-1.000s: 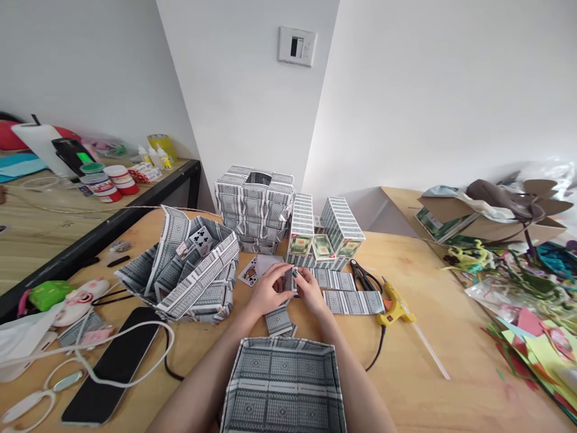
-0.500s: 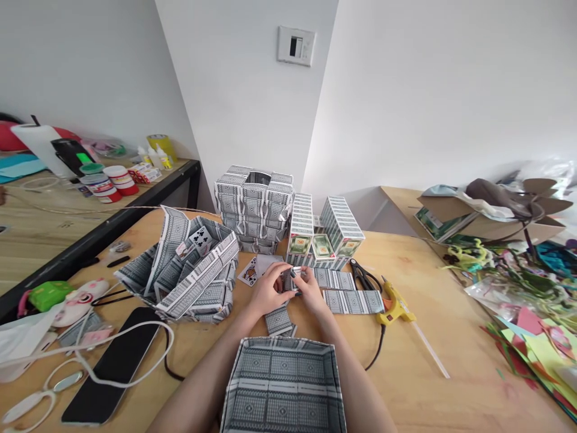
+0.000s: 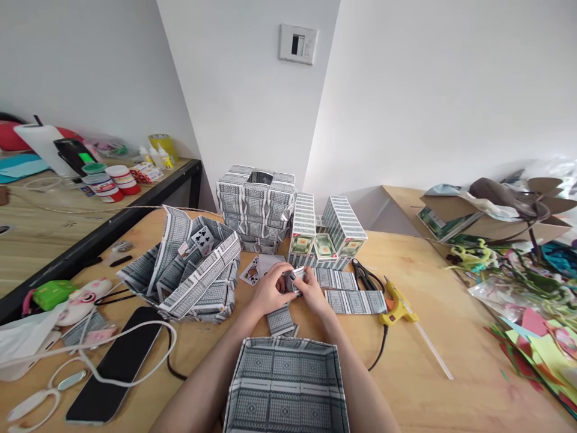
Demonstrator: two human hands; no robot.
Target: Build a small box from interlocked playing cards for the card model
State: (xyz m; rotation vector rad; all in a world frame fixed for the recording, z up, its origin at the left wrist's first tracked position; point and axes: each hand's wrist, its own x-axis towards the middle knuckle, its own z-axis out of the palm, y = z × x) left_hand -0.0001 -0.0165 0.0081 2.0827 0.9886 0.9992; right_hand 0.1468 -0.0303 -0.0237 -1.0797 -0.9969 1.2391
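Note:
Between my two hands is a folded playing card [image 3: 295, 275], its patterned back and white edge partly hidden by fingers. My left hand [image 3: 273, 287] curls around its left side, closed. From the right, my right hand [image 3: 311, 291] pinches it with thumb and fingers. Loose cards [image 3: 280, 321] lie just below my hands, backs up. Two joined card strips [image 3: 355, 302] lie to the right of my right hand. In front of my body, between my forearms, stands an open box made of cards [image 3: 285, 385]. A queen card [image 3: 252, 272] lies face up beyond my left hand.
A yellow glue gun [image 3: 399, 307] and black scissors [image 3: 366, 275] lie at right. Card boxes [image 3: 340, 225] and a card-built structure [image 3: 256, 207] stand behind. At left are a card basket [image 3: 193, 270], a phone [image 3: 117, 367] and a white cable [image 3: 135, 379].
The card between my hands is tilted a little differently, showing more of its patterned back. My hands have stayed almost in place; the whole view has shifted slightly.

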